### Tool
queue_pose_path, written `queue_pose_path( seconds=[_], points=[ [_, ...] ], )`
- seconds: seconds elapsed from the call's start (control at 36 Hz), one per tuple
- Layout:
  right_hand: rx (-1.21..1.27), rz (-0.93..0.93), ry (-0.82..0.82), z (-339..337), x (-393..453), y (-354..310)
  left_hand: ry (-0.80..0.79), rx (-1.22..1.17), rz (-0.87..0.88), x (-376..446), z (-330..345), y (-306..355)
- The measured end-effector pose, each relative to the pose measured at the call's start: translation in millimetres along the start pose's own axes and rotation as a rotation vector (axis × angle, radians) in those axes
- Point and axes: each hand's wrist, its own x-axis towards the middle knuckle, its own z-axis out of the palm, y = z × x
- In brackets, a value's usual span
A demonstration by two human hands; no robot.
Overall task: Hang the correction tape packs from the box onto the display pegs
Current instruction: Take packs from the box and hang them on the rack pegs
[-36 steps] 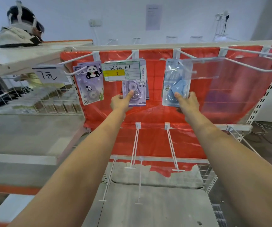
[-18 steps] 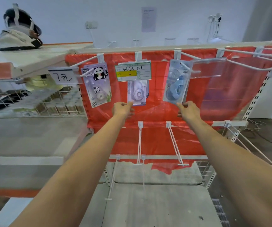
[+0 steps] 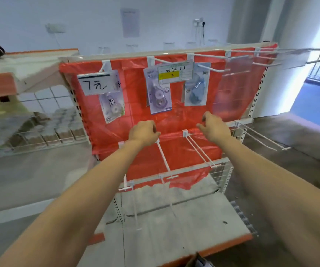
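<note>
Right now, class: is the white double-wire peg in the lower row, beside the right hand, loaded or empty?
Empty: the white double-wire peg carries no pack; only red backing shows beneath it.

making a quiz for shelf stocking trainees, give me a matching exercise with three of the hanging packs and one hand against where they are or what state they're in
Column one:
1. panda pack
2. purple pack
3. blue pack
4. left hand

Column two:
A. partly behind the label with the yellow stripe
B. below the packs, holding nothing
C. rightmost of the three hanging packs
D. under the handwritten price card, on the leftmost peg

Pairs: 1-D, 2-A, 3-C, 4-B
</note>
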Motion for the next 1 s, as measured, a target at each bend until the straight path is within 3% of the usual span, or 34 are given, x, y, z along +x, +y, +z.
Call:
queue_pose_path(
  seconds=[0.25,0.53,0.75,1.0],
  points=[
    [-0.306,0.048,-0.08,13.8,-94.3,-7.5,-0.195,0.261,0.26,-55.6,18.7,-7.4],
    [-0.37,0.203,-0.179,20.1,-192.1,15.9,-0.299,0.331,0.543,-109.8,60.2,19.6],
    [-0.322,0.298,-0.298,58.7,-262.5,63.8,-0.52,0.252,0.547,-162.9,137.6,34.8],
    [-0.177,0.439,-0.519,170.5,-370.1,118.5,-0.836,0.202,0.427,-258.4,253.4,5.1]
  ],
)
